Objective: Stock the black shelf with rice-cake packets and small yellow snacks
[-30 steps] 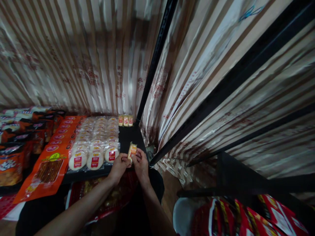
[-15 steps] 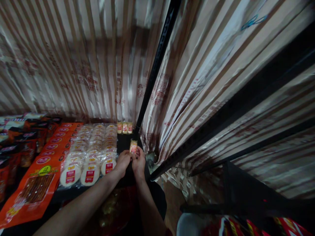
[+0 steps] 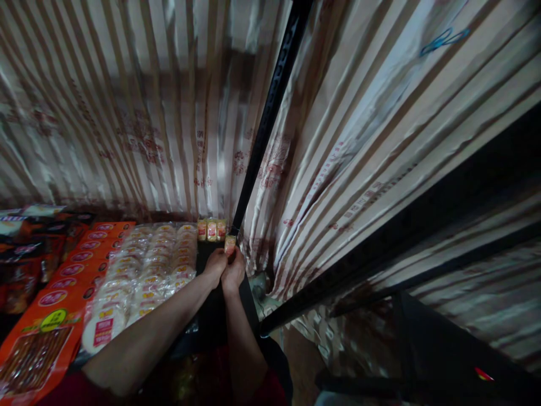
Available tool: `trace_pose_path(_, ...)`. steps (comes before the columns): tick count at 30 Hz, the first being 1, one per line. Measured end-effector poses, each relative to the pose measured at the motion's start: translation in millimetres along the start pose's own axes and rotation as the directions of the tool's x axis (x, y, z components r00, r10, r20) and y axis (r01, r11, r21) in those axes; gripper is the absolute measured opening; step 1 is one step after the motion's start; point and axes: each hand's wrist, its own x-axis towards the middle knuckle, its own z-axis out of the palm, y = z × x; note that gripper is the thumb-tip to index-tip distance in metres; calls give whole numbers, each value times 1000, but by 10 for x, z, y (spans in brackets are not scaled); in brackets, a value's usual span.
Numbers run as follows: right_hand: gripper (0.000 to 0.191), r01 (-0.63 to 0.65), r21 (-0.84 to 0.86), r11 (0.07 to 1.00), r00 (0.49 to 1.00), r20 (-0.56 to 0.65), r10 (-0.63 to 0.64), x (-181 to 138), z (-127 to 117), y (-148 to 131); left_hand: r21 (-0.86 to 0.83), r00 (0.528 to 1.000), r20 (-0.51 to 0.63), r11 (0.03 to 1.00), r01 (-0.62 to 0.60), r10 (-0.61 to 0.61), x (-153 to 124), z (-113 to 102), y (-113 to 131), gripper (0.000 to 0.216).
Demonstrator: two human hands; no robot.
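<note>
Between the fingertips of both hands I hold a small wrapped snack packet (image 3: 230, 243), yellowish with a red label, upright near the shelf's back corner post. My left hand (image 3: 216, 265) is closed on its lower left side, and my right hand (image 3: 234, 272) closes on its lower right. Just left of it, a row of similar small packets (image 3: 212, 230) stands against the back of the black shelf (image 3: 208, 255). Rows of round white cakes in clear wrappers (image 3: 158, 254) lie left of my hands, partly hidden by my left forearm.
Orange snack bags (image 3: 54, 296) overlap in a row further left, beside dark bags (image 3: 19, 276). A black metal post (image 3: 270, 121) rises at the corner. Striped printed sheeting (image 3: 147, 113) covers the back and right side. A black beam (image 3: 380, 239) slants across the right.
Both hands have carried the small packet further back, closer to the corner post and the standing row. The view has shifted a little, and my forearm now covers more of the round cakes.
</note>
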Motion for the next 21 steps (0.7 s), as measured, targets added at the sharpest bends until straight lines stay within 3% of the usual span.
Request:
trace_pose_path(8, 39, -12, 42, 999, 1000, 5, 12, 159, 229, 126, 64, 999, -31, 997, -42, 44, 288, 20, -11, 15)
trace_pose_path(11, 42, 1, 49, 999, 999, -33, 0, 208, 307, 219, 301, 979, -20, 935, -189, 204, 321, -47, 49, 17)
trace_pose_path(12, 44, 1, 48, 999, 999, -42, 1, 222, 324, 244, 437, 953, 5, 856, -276, 304, 325, -78, 65, 23)
trace_pose_path(15, 47, 6, 33, 999, 999, -50, -5, 264, 351, 280, 753, 832, 192, 466, -465, 520, 353, -187, 63, 44)
trace_pose_path(18, 47, 21, 17, 1000, 998, -58, -20, 309, 359, 277, 838, 752, 367, 156, -522, 547, 436, -272, -2, 53)
trace_pose_path(21, 47, 28, 30, 999, 998, -64, -26, 344, 375, 286, 830, 677, 473, -27, -558, 564, 545, -283, -47, 53)
